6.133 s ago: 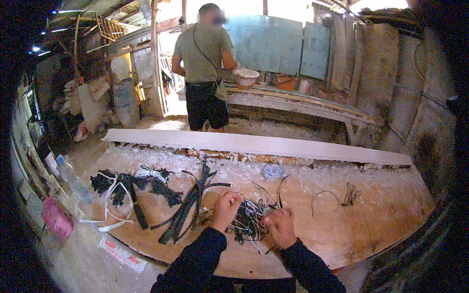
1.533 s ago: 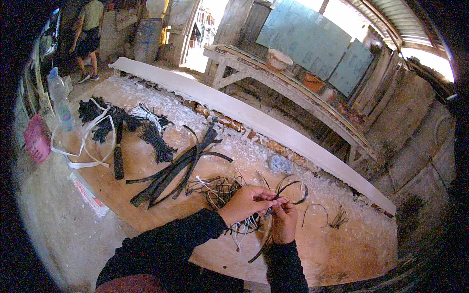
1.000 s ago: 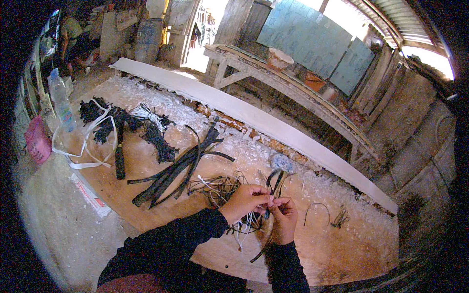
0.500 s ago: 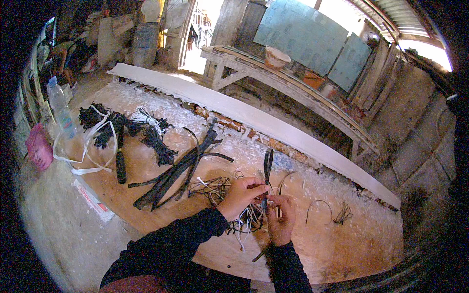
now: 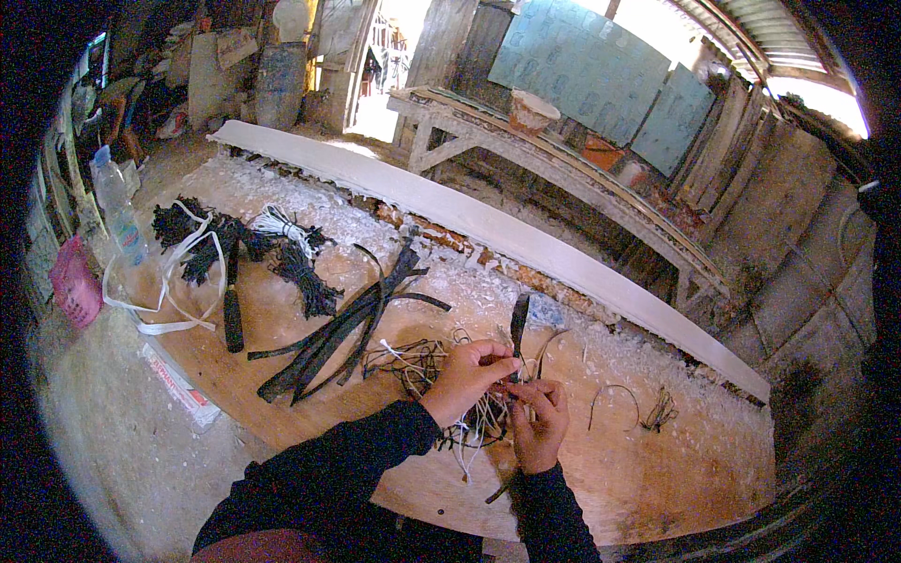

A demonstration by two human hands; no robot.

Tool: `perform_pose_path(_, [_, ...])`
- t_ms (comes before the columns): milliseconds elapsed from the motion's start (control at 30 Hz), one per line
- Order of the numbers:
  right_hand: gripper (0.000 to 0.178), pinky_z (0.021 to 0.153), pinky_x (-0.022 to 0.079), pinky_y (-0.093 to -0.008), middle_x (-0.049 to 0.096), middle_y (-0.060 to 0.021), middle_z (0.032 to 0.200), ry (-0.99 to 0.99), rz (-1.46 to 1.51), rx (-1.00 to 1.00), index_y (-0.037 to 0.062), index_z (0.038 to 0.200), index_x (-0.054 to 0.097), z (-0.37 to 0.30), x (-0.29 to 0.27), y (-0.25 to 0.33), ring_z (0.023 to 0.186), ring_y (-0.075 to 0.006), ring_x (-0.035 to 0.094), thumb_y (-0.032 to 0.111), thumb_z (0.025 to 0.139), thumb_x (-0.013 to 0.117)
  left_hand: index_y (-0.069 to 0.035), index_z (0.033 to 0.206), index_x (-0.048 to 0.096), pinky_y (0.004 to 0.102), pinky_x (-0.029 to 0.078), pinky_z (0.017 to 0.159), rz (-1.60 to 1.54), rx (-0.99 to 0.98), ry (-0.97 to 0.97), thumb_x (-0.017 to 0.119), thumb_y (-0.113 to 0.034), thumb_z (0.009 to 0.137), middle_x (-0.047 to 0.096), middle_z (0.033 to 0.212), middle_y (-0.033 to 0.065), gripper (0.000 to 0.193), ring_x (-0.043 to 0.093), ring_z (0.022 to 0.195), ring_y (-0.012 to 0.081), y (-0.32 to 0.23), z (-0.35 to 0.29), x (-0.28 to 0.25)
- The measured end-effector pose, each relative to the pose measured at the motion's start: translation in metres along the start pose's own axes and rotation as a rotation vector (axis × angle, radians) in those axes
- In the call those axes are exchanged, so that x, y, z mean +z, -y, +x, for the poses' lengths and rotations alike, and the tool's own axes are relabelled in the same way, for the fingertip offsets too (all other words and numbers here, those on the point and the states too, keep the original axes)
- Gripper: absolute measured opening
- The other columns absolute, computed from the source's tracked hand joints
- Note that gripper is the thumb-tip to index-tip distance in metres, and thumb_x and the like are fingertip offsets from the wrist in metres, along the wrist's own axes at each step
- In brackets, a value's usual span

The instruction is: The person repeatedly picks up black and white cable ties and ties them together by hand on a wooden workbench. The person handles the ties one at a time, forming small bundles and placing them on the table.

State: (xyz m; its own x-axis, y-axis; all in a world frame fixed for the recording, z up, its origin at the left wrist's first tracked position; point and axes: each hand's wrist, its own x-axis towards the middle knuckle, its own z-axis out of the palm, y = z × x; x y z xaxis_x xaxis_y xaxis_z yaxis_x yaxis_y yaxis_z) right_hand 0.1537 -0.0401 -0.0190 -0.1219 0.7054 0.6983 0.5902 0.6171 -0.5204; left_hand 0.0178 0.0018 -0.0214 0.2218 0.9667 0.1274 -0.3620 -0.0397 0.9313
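Observation:
My left hand (image 5: 466,377) pinches a black flat strip (image 5: 519,324) between thumb and fingertips, and the strip's upper part stands up above the fingers. My right hand (image 5: 540,427) is closed close beside it, its fingertips at the same strip just below the left fingers. What exactly lies between the right fingertips is hidden. Under and between both hands lies a tangle of black and white cords (image 5: 481,427) on the wooden board (image 5: 648,479). Left of the hands, several black strips (image 5: 328,333) lie in a crossed pile.
Farther left are bundles of black cord (image 5: 308,280), a black-handled tool (image 5: 234,324), a white strap (image 5: 178,327) and a plastic bottle (image 5: 117,202). A long pale plank (image 5: 488,230) borders the board's far side. Thin cord scraps (image 5: 660,410) lie right. Behind stands a wooden bench (image 5: 563,178).
The strip's upper end has tilted slightly right and now shows as one flat piece rather than a narrow loop. The right fingers have shifted a little at the strip; the left hand barely moved.

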Motion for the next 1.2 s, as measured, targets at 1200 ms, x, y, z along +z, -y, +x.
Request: perform_pose_path(1200, [0.005, 0.066, 0.044, -0.0234, 0.061, -0.0049, 0.079, -0.124, 0.625, 0.555, 0.0021, 0.084, 0.059, -0.004, 0.007, -0.011, 0.072, -0.0119, 0.055, 0.005, 0.08, 0.058, -0.003, 0.094, 0.057, 0.0211, 0.048, 0.057, 0.014, -0.029, 0.153, 0.054, -0.018, 0.086, 0.06, 0.085, 0.0021, 0.017, 0.055, 0.072, 0.0079, 0.007, -0.001, 0.003])
